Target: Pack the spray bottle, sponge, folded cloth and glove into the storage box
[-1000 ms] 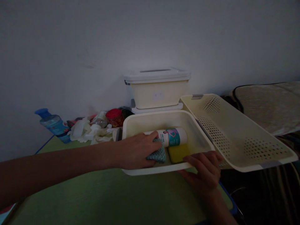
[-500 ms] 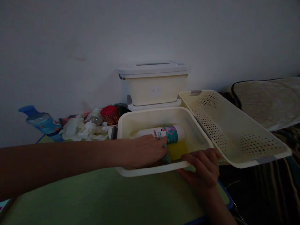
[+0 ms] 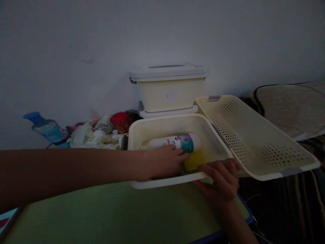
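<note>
A cream plastic bin [image 3: 157, 184] stands on the green table. My right hand [image 3: 222, 176] grips its front right rim, thumb below and fingers over the edge. Inside the bin, my left hand [image 3: 165, 161] reaches low from the left, with the visible fingers stretched and slightly apart; its lower part is hidden by the rim. Just behind those fingers lies a white bottle [image 3: 196, 141] on its side, with a teal and purple label. A yellow item [image 3: 195, 161] rests to their right. Something grey-green [image 3: 181, 170] shows a little under the left fingertips.
A perforated cream basket [image 3: 254, 145] leans at the right. Behind the bin stands a lidded box [image 3: 172, 95] against the wall. To the left are a blue-capped bottle [image 3: 48, 129], a red-lidded jar [image 3: 120, 122] and crumpled plastic [image 3: 99, 139]. A cushion [image 3: 291, 108] lies far right.
My left hand has shifted slightly right and its fingers have spread over the grey-green item, which now shows less. My right hand keeps its grip on the rim.
</note>
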A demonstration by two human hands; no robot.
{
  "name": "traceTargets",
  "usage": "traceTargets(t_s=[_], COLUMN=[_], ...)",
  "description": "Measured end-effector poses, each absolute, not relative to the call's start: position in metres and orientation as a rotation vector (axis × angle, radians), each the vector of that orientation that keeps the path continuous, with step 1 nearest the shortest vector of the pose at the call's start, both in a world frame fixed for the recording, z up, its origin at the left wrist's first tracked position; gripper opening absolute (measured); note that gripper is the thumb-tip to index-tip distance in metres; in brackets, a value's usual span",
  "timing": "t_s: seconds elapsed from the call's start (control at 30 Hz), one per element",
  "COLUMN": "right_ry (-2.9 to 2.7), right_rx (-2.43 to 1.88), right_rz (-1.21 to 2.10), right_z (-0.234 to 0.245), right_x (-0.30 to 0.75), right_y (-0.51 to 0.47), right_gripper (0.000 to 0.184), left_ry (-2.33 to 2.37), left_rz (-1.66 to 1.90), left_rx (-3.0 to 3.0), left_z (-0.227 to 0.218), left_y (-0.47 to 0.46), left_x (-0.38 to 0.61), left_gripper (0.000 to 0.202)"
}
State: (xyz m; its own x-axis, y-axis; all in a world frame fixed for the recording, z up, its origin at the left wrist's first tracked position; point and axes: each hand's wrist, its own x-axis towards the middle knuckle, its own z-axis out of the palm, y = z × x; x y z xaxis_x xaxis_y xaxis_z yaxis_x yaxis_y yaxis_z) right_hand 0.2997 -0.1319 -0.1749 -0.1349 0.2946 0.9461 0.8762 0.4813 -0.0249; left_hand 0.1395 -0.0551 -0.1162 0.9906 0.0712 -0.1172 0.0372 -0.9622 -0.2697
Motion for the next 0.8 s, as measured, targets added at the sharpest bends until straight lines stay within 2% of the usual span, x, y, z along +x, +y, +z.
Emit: traceTargets(t_s=[0.2, 0.4, 0.8], right_ry=[-1.676, -1.677, -1.698], right_rx=[-1.025, -1.019, -1.012], right_rz=[-0.679, -0.683, -0.687], right_z=[-0.175, -0.175, -0.174], right_x=[0.299, 0.299, 0.298], right_y=[-0.131, -0.131, -0.131], right_gripper=[0.028, 0.028, 0.026], left_ry=[0.103, 0.092, -0.024], left_rz=[0.169, 0.299, 0.200], left_rx=[-2.878, -2.983, -2.859], left_z=[-0.109, -0.106, -0.140], left_y=[-0.043, -0.041, -0.048], left_x=[0.119, 0.100, 0.096], left_gripper=[0.019, 0.040, 0.034])
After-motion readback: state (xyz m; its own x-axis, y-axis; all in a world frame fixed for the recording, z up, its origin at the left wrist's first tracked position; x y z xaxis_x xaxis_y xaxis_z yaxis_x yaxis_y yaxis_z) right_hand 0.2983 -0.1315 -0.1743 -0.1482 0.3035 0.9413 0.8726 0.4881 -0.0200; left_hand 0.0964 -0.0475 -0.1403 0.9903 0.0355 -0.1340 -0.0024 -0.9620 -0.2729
